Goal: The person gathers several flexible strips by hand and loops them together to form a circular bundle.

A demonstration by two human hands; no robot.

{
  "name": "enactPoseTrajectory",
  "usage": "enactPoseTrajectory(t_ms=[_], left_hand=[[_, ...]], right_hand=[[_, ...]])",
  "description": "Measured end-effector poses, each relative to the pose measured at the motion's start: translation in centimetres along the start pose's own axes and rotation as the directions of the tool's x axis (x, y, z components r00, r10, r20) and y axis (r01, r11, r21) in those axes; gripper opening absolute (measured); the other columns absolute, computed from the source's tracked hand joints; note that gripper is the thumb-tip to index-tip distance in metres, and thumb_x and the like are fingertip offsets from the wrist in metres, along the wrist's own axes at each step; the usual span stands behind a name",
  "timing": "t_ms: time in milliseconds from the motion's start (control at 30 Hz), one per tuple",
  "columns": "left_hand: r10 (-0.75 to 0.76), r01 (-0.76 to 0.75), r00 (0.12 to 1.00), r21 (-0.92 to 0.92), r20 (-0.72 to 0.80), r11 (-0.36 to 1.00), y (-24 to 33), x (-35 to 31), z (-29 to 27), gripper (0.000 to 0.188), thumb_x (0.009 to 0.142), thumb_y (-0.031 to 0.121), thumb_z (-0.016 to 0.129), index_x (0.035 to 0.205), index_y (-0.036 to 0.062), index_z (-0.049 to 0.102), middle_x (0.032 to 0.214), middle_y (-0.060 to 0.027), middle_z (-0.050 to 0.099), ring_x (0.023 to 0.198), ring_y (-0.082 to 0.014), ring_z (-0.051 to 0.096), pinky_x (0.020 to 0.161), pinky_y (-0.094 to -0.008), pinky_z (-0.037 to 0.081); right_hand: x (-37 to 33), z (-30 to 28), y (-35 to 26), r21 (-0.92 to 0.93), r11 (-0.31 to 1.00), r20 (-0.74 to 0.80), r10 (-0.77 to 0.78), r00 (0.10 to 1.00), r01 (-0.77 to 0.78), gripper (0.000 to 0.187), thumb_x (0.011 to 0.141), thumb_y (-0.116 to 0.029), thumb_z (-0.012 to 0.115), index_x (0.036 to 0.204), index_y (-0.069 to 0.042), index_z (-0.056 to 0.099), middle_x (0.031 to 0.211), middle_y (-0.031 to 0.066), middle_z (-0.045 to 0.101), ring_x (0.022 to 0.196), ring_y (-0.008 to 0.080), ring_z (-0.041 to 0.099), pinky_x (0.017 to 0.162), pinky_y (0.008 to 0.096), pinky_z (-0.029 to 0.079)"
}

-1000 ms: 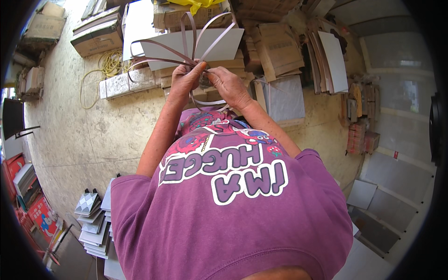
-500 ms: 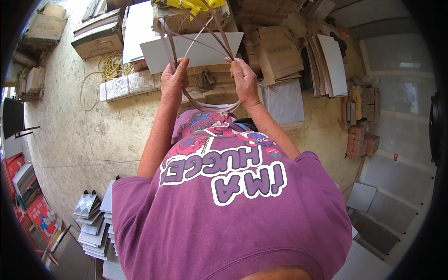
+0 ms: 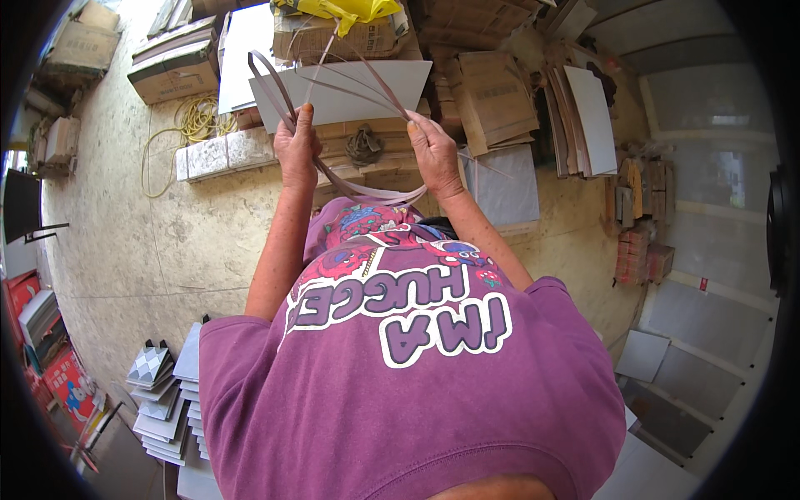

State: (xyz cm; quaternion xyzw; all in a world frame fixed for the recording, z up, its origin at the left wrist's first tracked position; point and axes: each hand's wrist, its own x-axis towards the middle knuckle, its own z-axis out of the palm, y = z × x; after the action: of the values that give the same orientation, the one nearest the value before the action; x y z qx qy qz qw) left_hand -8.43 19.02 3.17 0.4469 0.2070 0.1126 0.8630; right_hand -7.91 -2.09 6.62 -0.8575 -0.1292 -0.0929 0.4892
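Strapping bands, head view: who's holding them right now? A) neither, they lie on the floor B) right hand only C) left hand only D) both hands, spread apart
D: the left hand and the right hand each grip the looped strapping bands, held apart in front of the chest, with the loops arching up between them over the grey tile.

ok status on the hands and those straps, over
Left hand shut on straps, right hand shut on them too. Straps loop up over the grey tile and sag between the hands. Nothing in the way.
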Motion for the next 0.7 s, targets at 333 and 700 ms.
enactPoseTrajectory(t_ms=[333,700], left_hand=[[0.018,-0.017,1.000,-0.067,0.013,0.998,-0.1,-0.8,0.2,0.035,0.094,0.039,0.047,0.093,0.0052,0.055,0.052,0.0063,0.034,0.039,-0.0023,0.027,0.036,-0.0197,0.020],[0.056,-0.059,0.998,-0.077,-0.041,0.995,-0.4,-0.2,-0.3,0.040,0.096,0.040,0.040,0.089,0.0035,0.054,0.053,0.0047,0.035,0.039,-0.0043,0.026,0.036,-0.0212,0.019]], right_hand=[[-1.0,-0.2,1.2,-0.002,0.982,0.064,0.186,0.980,-0.186,0.029,0.091,-0.025,0.051,0.108,-0.003,0.060,0.097,0.0172,0.063,0.089,0.0287,0.062,0.076,0.0307,0.047],[-1.2,-0.5,1.0,-0.002,0.985,0.073,0.173,0.982,-0.174,0.028,0.090,-0.023,0.052,0.107,-0.003,0.061,0.094,0.0165,0.064,0.088,0.0279,0.062,0.076,0.0307,0.048]])
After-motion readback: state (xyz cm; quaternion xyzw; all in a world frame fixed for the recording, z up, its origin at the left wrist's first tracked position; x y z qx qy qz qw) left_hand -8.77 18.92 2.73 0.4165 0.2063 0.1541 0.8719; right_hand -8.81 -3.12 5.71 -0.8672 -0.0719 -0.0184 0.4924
